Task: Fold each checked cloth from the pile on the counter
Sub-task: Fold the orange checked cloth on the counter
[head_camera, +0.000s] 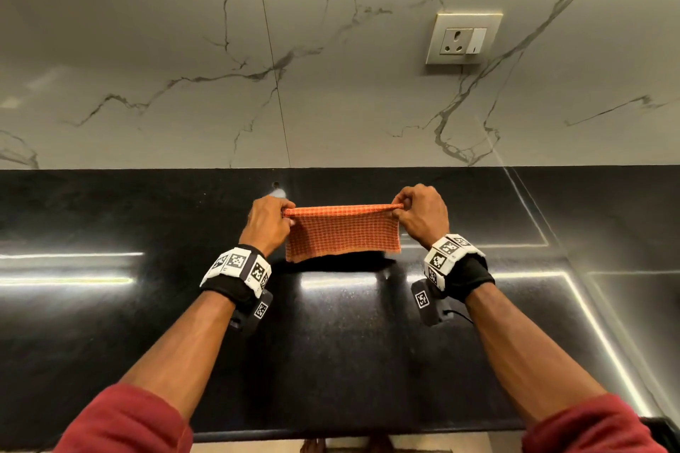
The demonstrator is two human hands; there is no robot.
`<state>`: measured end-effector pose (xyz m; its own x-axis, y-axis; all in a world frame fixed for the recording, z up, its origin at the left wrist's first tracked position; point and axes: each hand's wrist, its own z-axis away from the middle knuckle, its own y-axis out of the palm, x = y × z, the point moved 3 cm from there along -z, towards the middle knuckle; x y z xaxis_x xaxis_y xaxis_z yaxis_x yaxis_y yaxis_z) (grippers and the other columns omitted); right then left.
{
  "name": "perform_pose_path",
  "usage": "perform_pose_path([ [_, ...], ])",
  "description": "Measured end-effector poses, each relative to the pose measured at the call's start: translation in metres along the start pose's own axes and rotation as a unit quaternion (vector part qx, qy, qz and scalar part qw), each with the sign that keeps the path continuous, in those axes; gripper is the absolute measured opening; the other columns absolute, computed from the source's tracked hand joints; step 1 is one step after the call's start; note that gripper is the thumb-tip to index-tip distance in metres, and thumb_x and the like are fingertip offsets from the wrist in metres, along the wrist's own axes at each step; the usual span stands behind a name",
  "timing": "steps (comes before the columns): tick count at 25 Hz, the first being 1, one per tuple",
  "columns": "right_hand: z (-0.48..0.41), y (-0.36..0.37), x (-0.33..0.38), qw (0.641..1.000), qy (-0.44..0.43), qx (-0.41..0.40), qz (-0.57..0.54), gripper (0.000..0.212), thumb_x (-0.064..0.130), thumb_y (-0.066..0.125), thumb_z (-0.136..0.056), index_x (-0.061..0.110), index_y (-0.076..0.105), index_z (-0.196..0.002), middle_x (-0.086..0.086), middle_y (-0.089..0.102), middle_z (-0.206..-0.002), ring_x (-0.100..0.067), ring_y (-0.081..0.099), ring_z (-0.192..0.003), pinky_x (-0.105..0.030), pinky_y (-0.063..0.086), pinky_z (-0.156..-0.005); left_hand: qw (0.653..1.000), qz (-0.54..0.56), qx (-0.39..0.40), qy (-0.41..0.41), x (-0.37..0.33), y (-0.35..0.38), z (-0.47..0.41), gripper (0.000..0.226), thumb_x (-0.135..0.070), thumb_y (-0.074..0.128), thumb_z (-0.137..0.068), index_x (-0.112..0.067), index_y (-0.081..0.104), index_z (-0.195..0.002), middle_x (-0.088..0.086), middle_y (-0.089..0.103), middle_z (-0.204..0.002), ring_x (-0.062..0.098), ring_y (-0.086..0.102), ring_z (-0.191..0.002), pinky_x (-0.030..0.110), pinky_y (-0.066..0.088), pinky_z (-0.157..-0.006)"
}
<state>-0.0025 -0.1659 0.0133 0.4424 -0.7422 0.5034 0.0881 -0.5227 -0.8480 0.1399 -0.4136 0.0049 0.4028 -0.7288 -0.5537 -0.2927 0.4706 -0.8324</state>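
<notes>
At mid-frame, the left hand (268, 222) and right hand (423, 215) pinch the cloth's (342, 233) top corners; keeping that edge taut and level should give a square fold.

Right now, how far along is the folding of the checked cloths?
Done: the orange checked cloth looks doubled over along its top edge. In hand: the left hand and the right hand pinch its upper corners, holding it stretched over the black counter. Left: it is not yet laid down; no pile or finished cloths are in view, so I cannot count the rest.
</notes>
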Motion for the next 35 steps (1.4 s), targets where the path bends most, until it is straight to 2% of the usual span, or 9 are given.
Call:
perform_pose_path([
  [5,-0.001,-0.008,-0.016,0.961,0.068,0.039,-0.266,0.013,0.014,0.072,-0.085,0.008,0.063,-0.092,-0.008,0.069,-0.103,-0.020,0.062,-0.098,-0.037,0.049,-0.089,0.994,0.102,0.010,0.028,0.006,-0.006,0.000,0.016,-0.020,0.065,-0.091,-0.023,0.067,-0.107,0.005,0.048,-0.144,0.025,0.037,-0.138,0.038,0.029,-0.111],
  [10,0.006,-0.001,-0.022,0.885,0.160,0.062,-0.433,0.022,0.027,0.061,-0.095,0.006,0.059,-0.102,-0.004,0.067,-0.094,-0.014,0.064,-0.088,-0.027,0.049,-0.077,0.929,0.351,0.022,-0.111,0.001,0.018,0.013,0.034,-0.051,0.043,-0.098,-0.022,0.062,-0.097,0.000,0.068,-0.096,0.013,0.067,-0.088,0.036,0.054,-0.089],
  [12,0.008,0.013,-0.023,0.912,0.207,0.011,-0.353,0.022,0.033,0.055,-0.097,0.012,0.056,-0.098,-0.002,0.062,-0.091,-0.019,0.062,-0.088,-0.031,0.047,-0.072,0.944,0.289,-0.019,-0.157,-0.003,0.034,0.014,0.046,-0.052,0.036,-0.100,-0.014,0.060,-0.093,0.004,0.064,-0.088,0.017,0.062,-0.079,0.040,0.052,-0.082],
  [16,0.015,0.043,-0.028,0.959,0.202,-0.052,-0.190,0.027,0.032,0.046,-0.101,0.006,0.052,-0.098,-0.003,0.056,-0.082,-0.034,0.060,-0.089,-0.033,0.036,-0.070,0.964,0.156,-0.023,-0.214,0.006,0.064,0.013,0.048,-0.035,0.032,-0.103,0.004,0.059,-0.112,0.026,0.061,-0.118,0.042,0.054,-0.112,0.043,0.040,-0.095],
  [21,0.031,0.090,-0.013,0.979,0.062,0.065,0.184,0.032,0.030,0.044,-0.098,0.010,0.048,-0.122,-0.014,0.050,-0.128,-0.037,0.050,-0.121,-0.047,0.039,-0.096,0.990,-0.043,-0.063,-0.119,-0.003,0.101,0.029,0.043,-0.037,0.042,-0.099,-0.007,0.048,-0.129,0.016,0.055,-0.133,0.033,0.047,-0.126,0.045,0.039,-0.100],
  [24,0.082,0.145,0.011,0.963,-0.071,0.200,0.163,0.054,0.025,0.031,-0.102,0.008,0.021,-0.152,-0.017,0.013,-0.162,-0.035,0.008,-0.150,-0.054,0.008,-0.120,0.996,-0.067,0.040,0.040,-0.017,0.150,0.042,0.050,-0.030,0.030,-0.104,-0.010,0.030,-0.150,0.011,0.024,-0.159,0.022,0.019,-0.148,0.036,0.012,-0.121],
  [29,0.113,0.144,-0.029,0.972,0.102,0.147,0.150,0.084,0.063,0.019,-0.097,0.005,-0.003,-0.154,-0.012,-0.010,-0.162,-0.032,-0.012,-0.150,-0.046,-0.015,-0.119,0.987,-0.135,0.080,0.032,0.000,0.170,0.049,0.068,-0.053,0.015,-0.101,-0.012,0.007,-0.155,0.005,-0.004,-0.164,0.017,-0.004,-0.151,0.038,0.000,-0.123],
  [32,0.079,0.127,-0.053,0.970,0.100,0.145,0.165,0.075,0.055,0.018,-0.101,0.006,0.004,-0.155,-0.012,-0.002,-0.164,-0.030,-0.008,-0.151,-0.050,-0.005,-0.122,0.966,-0.244,0.086,-0.005,-0.013,0.161,0.057,0.077,-0.058,0.017,-0.100,-0.001,0.024,-0.151,0.017,0.019,-0.159,0.030,0.021,-0.147,0.042,0.014,-0.119],
  [35,0.033,0.101,-0.059,0.962,0.053,0.172,0.205,0.066,0.041,0.033,-0.102,0.008,0.013,-0.155,-0.011,0.004,-0.164,-0.030,-0.002,-0.152,-0.056,0.002,-0.121,0.948,-0.317,0.036,0.007,-0.046,0.138,0.067,0.071,-0.061,0.023,-0.098,-0.011,0.074,-0.097,0.012,0.072,-0.100,0.029,0.067,-0.094,0.039,0.040,-0.087],
])
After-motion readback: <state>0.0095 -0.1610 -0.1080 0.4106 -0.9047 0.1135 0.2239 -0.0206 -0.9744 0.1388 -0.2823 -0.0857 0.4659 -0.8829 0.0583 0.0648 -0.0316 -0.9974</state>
